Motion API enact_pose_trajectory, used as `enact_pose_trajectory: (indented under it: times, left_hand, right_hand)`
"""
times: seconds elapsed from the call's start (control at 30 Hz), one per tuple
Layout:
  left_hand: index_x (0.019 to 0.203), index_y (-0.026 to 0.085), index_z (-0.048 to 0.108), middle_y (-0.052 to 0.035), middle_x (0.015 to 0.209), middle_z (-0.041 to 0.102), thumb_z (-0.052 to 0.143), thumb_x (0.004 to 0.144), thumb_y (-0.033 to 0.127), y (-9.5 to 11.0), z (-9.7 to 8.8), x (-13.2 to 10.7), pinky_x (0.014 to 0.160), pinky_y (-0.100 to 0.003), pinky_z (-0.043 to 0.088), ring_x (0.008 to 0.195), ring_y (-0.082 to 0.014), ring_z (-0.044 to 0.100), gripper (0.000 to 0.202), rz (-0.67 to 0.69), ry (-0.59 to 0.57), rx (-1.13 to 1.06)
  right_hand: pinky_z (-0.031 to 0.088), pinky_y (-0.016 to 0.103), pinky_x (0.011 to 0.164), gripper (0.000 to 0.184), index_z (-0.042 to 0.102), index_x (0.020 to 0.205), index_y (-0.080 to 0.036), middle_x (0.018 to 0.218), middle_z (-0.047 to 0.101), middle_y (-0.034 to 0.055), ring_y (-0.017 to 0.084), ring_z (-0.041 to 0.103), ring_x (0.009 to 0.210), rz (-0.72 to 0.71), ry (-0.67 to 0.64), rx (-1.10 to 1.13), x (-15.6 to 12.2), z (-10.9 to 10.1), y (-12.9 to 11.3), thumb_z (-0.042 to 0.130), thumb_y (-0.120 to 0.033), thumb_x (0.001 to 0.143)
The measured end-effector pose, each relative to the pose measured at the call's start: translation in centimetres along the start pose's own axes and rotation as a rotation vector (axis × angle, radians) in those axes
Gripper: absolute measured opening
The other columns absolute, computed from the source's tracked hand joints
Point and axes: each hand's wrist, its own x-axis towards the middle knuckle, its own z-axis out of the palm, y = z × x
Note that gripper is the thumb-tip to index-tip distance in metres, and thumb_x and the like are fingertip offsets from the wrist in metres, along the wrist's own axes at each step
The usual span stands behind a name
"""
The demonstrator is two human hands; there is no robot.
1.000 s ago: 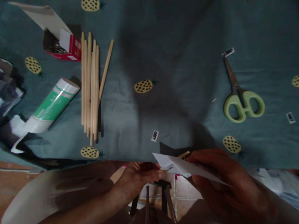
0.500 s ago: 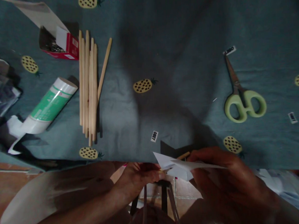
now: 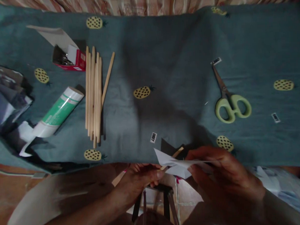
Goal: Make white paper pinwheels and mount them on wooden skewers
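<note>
At the near edge of the table, my left hand (image 3: 144, 175) pinches one end of a wooden stick (image 3: 178, 152). The stick runs up to the right behind a folded white paper (image 3: 178, 168) with pointed corners, and its far end shows above it. My right hand (image 3: 216, 167) grips the paper's right side between thumb and fingers. The paper hides the middle of the stick, so I cannot tell whether the two are joined.
Several wooden sticks (image 3: 93, 98) lie left of centre, beside an open red box (image 3: 75, 61) of small metal pieces and a green-and-white roll (image 3: 58, 112). Green-handled scissors (image 3: 232, 106) lie at the right. Small "OBEY" labels (image 3: 153, 137) are scattered on the patterned cloth (image 3: 168, 75).
My view has shifted, so the far table edge and a curtain now show. The paper has tilted slightly, and both hands keep their hold.
</note>
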Motion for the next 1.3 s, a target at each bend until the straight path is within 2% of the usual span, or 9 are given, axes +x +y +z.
enact_pose_trajectory:
  times: [0.1,0.23,0.43,0.6,0.83,1.3]
  left_hand:
    - [0.07,0.015,0.071,0.0017,0.057,0.057,0.081,0.06,0.038,-0.1,-0.1,0.0,0.059,-0.023,0.036,0.055,-0.0083,0.046,0.028,0.002,-0.037,-0.026]
    - [0.066,0.015,0.07,0.0022,0.056,0.056,0.081,0.061,0.038,-0.1,-0.1,0.0,0.057,-0.022,0.034,0.053,-0.0072,0.044,0.027,0.031,-0.046,-0.023]
    - [0.065,0.015,0.068,0.0019,0.056,0.056,0.079,0.064,0.041,-0.1,-0.2,0.1,0.057,-0.023,0.033,0.053,-0.0079,0.044,0.029,0.051,-0.045,0.009]
    - [0.061,0.015,0.067,0.0022,0.055,0.054,0.079,0.06,0.047,0.2,-0.1,0.1,0.056,-0.024,0.031,0.051,-0.0076,0.04,0.034,0.043,-0.038,0.016]
    - [0.056,0.016,0.065,0.0041,0.049,0.048,0.075,0.061,0.056,0.7,0.1,-0.1,0.053,-0.024,0.023,0.047,-0.0062,0.033,0.042,0.045,-0.047,0.065]
    - [0.06,0.013,0.063,0.0067,0.049,0.042,0.073,0.068,0.054,0.9,0.3,-0.4,0.046,-0.024,0.008,0.039,-0.0009,0.02,0.042,0.012,-0.122,-0.002]
  right_hand:
    - [0.058,0.018,0.053,0.011,0.063,0.093,-0.028,0.077,0.07,-0.0032,0.012,0.068,0.061,-0.047,-0.011,0.042,-0.1,0.0,-0.1,0.062,-0.024,0.082]
    - [0.058,0.019,0.055,0.01,0.06,0.09,-0.029,0.077,0.069,-0.0036,0.012,0.068,0.063,-0.109,-0.004,-0.014,-0.2,0.0,-0.1,0.061,-0.022,0.082]
    - [0.06,0.025,0.062,0.018,0.06,0.098,-0.031,0.085,0.07,-0.0026,0.016,0.069,0.069,-0.164,0.027,-0.094,-0.3,0.2,0.4,0.06,-0.021,0.082]
    - [0.059,0.028,0.063,0.022,0.059,0.106,-0.031,0.091,0.069,0.0005,0.018,0.068,0.075,-0.148,-0.036,-0.073,-0.8,0.1,0.9,0.058,-0.026,0.085]
    - [0.058,0.028,0.065,0.019,0.059,0.105,-0.031,0.094,0.067,0.0007,0.017,0.067,0.077,-0.103,-0.055,-0.052,-0.9,0.1,0.9,0.057,-0.027,0.086]
    - [0.059,0.029,0.064,0.019,0.06,0.105,-0.029,0.091,0.068,0.0022,0.019,0.068,0.079,-0.105,-0.05,0.009,-0.7,0.2,1.0,0.055,-0.03,0.086]
